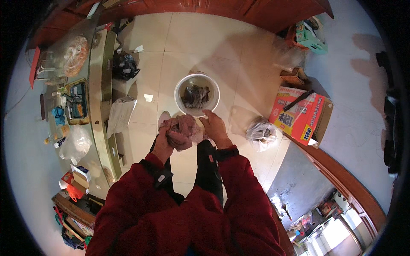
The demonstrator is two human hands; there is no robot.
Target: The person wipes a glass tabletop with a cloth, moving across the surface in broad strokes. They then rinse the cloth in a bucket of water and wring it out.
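Note:
A crumpled pinkish-brown cloth (183, 132) hangs bunched in my left hand (163, 144), whose fingers are closed around its left side. My right hand (215, 128) is just right of the cloth, near the front rim of a round white bucket (176, 96), with thumb and fingers apart; it does not appear to grip anything. Inside the bucket lies a dark, wet-looking clump (195, 96), whose kind I cannot tell. The bucket stands on the tiled floor just beyond my hands.
A red cardboard box (296, 112) and a tied clear plastic bag (261, 132) are at the right. On the left, a glass-topped table (96, 128) holds a tray (84, 120) and plastic bags. A black plastic bag (126, 67) lies beside it on the floor.

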